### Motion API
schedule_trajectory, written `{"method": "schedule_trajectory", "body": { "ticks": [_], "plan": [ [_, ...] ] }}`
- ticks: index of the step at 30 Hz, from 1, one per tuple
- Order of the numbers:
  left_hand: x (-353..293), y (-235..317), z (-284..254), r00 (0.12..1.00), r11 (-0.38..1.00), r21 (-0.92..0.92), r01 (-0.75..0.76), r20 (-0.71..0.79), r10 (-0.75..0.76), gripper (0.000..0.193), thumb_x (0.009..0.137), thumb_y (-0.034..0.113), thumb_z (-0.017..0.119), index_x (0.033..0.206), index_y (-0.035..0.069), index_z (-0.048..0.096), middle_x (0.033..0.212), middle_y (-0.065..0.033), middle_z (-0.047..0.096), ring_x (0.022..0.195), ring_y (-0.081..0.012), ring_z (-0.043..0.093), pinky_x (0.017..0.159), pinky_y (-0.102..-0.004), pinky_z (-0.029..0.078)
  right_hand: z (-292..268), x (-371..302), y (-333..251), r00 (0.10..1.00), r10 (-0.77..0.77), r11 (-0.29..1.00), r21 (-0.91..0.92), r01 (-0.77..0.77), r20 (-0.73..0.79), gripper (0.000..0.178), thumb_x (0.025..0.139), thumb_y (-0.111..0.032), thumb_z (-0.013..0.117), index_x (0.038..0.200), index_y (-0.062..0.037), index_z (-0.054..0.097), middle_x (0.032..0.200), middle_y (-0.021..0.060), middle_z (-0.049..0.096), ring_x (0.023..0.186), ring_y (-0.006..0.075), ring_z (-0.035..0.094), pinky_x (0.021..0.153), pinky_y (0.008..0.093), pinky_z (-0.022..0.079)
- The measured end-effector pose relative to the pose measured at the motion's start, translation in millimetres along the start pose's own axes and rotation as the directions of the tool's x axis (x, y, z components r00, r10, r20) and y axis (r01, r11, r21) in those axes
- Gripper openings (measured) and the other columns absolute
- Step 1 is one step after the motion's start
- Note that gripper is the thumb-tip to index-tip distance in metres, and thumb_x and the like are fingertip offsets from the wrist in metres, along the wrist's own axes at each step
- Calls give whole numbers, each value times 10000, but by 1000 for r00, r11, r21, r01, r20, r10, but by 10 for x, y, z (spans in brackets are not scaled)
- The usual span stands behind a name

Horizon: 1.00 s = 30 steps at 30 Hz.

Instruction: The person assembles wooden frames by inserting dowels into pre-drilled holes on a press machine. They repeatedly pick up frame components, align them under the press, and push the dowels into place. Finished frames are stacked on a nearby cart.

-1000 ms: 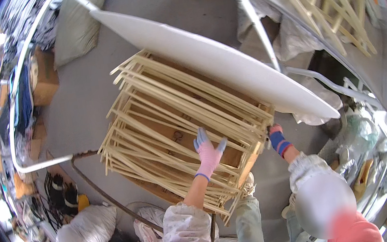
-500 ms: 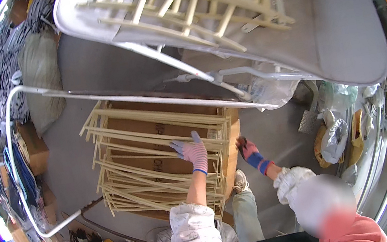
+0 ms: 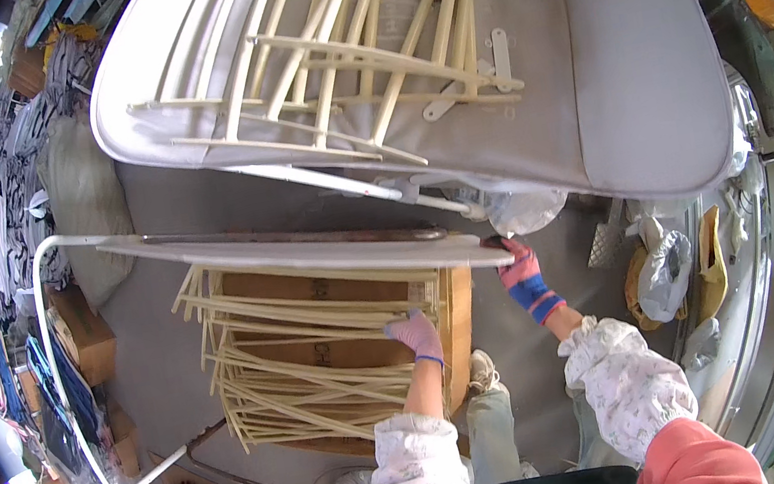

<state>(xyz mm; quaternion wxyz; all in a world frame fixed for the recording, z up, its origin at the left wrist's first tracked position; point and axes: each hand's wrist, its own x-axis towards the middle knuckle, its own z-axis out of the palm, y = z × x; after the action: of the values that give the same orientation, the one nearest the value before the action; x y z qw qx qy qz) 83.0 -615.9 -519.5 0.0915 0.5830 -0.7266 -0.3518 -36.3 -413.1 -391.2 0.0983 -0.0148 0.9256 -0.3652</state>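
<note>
My left hand (image 3: 416, 336), in a pale pink knit glove, lies over the right part of a stack of thin cream rod frames (image 3: 320, 394), with its fingers stretched leftward. Whether its fingertips grip a rod is hard to see. My right hand (image 3: 522, 279), in a pink and blue glove with dark fingertips, has its fingers closed round the right end of a long narrow grey panel (image 3: 329, 256). That panel crosses above the far rods of the stack. A brown cardboard box (image 3: 457, 317) lies under the frames.
Beyond, a large grey padded surface (image 3: 622, 93) bears more cream rod frames (image 3: 379, 66). A bent white tube (image 3: 47, 367) joins the panel at the left. Along the left lie a filled sack (image 3: 85, 204) and grey strips (image 3: 3, 212); plastic bags (image 3: 666, 279) stand at the right.
My right hand has moved up onto the panel's end and closed there. My left hand has shifted slightly right and nearer, its fingers less spread. The view has shifted, showing more of the padded surface.
</note>
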Motion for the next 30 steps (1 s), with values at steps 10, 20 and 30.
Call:
{"method": "schedule_trajectory", "body": {
  "ticks": [10, 20, 30],
  "plan": [
    [-192, 574, -120, 996, 991, 94, 94, 2, -95, 605, 839, 187, 553, 1261, -150, 280, 1267, -293, 402, 1085, -327, 481, 970, -330, 392, 21, -112, 35, 964, -266, 921, -289, 262, 26, 323, 702, -183, 582, 1017, -159, 644, 1010, 85, 647, 966, 260, 598, 869, 373, 461],
    [-514, 1512, -735, 927, 963, 177, 201, 283, -245, 662, 940, 402, 406, 1400, -33, 215, 1433, -225, 275, 1306, -283, 316, 1066, -356, 267, -362, 29, -320, 989, 14, 995, -99, 1, 148, 522, 760, -225, 570, 1229, -19, 470, 1192, 196, 532, 1092, 354, 513, 927, 405, 442],
    [-757, 3192, -1337, 904, 985, -156, 72, 428, 2, 685, 821, 286, 622, 1281, -89, 281, 1188, -284, 529, 1100, -367, 533, 931, -379, 428, -1387, -1040, 138, 911, -138, 990, 71, 119, 388, 328, 735, -200, 588, 1045, -93, 580, 1047, 141, 606, 965, 349, 566, 852, 430, 459]
  ]
}}
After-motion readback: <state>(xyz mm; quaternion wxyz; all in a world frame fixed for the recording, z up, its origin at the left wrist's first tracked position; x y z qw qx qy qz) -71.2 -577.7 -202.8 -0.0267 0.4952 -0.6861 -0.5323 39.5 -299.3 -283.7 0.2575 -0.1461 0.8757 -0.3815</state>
